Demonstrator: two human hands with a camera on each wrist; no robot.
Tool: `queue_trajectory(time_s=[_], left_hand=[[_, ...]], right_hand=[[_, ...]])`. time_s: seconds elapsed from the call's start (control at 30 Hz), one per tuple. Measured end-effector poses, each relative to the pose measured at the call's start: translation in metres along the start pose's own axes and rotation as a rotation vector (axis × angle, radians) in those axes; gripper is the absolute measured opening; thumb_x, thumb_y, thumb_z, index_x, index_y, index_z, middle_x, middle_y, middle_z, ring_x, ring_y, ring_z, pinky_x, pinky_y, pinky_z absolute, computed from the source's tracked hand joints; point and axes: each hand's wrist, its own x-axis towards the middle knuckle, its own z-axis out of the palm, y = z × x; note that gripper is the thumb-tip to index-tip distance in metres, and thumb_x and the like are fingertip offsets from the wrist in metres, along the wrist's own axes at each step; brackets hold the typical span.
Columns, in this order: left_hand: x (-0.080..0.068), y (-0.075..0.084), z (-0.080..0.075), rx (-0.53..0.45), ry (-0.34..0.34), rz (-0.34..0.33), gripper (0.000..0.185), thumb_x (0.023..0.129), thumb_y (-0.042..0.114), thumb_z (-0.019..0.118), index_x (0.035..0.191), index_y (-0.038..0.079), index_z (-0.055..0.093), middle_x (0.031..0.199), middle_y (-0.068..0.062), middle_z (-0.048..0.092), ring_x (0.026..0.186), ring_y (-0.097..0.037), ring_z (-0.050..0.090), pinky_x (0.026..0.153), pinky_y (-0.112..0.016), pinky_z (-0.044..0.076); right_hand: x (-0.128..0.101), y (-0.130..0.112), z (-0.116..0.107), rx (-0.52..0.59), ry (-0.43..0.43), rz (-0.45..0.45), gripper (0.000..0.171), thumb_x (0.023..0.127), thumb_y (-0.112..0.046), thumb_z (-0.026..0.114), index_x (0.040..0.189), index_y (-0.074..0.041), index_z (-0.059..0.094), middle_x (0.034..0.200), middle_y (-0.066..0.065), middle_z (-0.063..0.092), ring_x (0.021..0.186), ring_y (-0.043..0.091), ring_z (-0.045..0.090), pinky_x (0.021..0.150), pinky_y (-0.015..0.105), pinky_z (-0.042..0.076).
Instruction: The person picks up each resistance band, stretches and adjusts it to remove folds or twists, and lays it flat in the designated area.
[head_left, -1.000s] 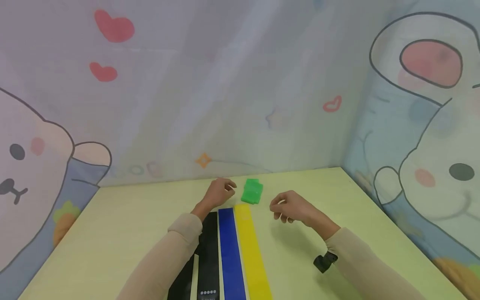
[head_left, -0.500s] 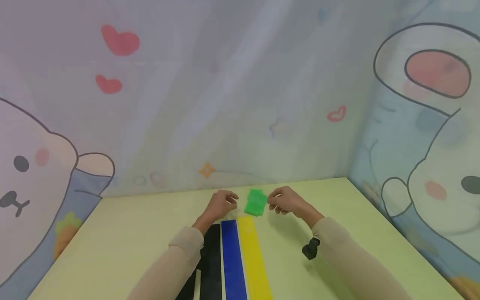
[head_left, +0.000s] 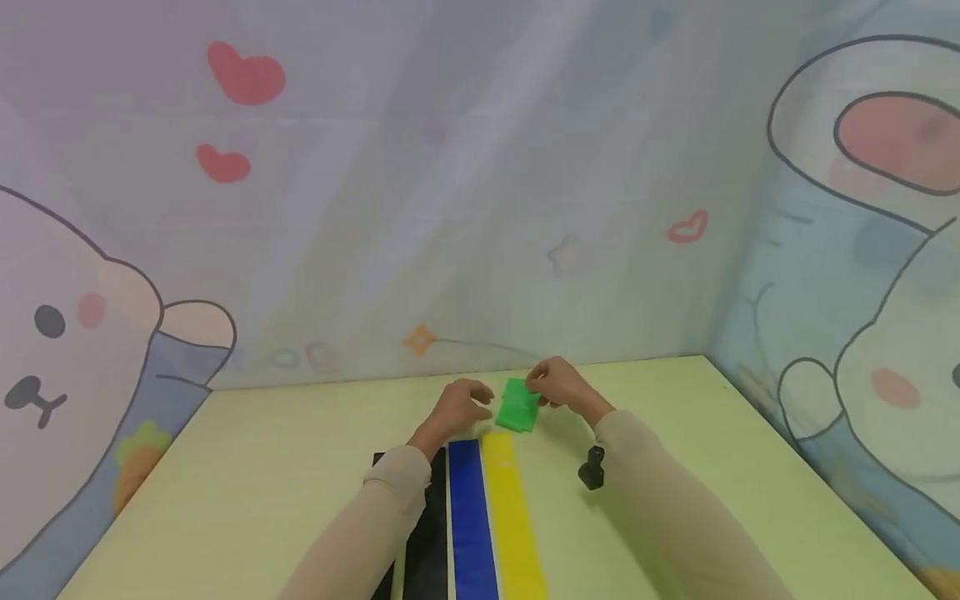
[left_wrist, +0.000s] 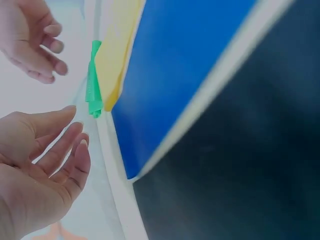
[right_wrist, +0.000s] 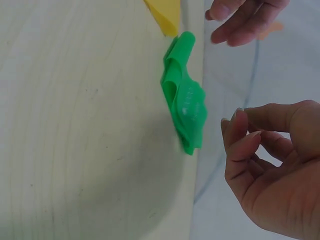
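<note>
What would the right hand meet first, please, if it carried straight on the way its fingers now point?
Most likely the folded green band: the right hand curls toward it with only a small gap between. Depth is hard to judge.

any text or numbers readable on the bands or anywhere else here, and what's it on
No text can be read anywhere.
Folded green band: faint raised marks on its surface in the right wrist view, too blurred to read.
Black band, blue band and yellow band: no print shows.
Backdrop: only drawn hearts, stars and cartoon animals, no words.
</note>
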Motion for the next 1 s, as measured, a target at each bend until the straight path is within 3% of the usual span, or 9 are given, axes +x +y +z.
queue_trajectory(time_s=[0.33,0.6,0.8,1.0], left_hand=[[0.022,0.018,0.021,-0.019,-0.064,-0.008,0.035,0.086,-0.003,0.072,0.120,-0.009,0.067,0.114,-0.023,0.068,0.106,-0.036,0.064,0.089,-0.042,0.054],[0.024,0.022,0.037,0.034,-0.072,-0.119,0.034,0.086,-0.001,0.074,0.120,-0.004,0.069,0.111,-0.017,0.069,0.102,-0.031,0.066,0.079,-0.038,0.057],[0.025,0.022,0.039,0.051,-0.071,-0.128,0.036,0.084,-0.003,0.073,0.120,-0.004,0.068,0.107,-0.017,0.069,0.095,-0.029,0.067,0.074,-0.037,0.056],[0.026,0.023,0.041,0.051,-0.072,-0.143,0.042,0.083,-0.004,0.071,0.124,-0.006,0.065,0.110,-0.019,0.067,0.096,-0.030,0.066,0.078,-0.038,0.056]], right_hand=[[0.013,0.023,-0.003,-0.161,0.076,-0.005,0.028,0.098,-0.003,0.058,0.119,0.014,0.063,0.114,0.027,0.064,0.082,0.028,0.071,0.070,0.035,0.059],[0.017,0.028,-0.001,-0.267,0.071,-0.028,0.031,0.092,-0.002,0.059,0.117,0.016,0.064,0.117,0.028,0.065,0.102,0.035,0.065,0.085,0.041,0.056],[0.014,0.022,-0.006,-0.228,0.053,-0.051,0.035,0.088,-0.003,0.065,0.117,0.015,0.066,0.123,0.030,0.063,0.116,0.043,0.059,0.093,0.048,0.052],[0.010,0.016,-0.010,-0.131,0.028,-0.058,0.030,0.088,-0.006,0.067,0.113,0.009,0.071,0.120,0.024,0.066,0.110,0.036,0.063,0.086,0.045,0.055]])
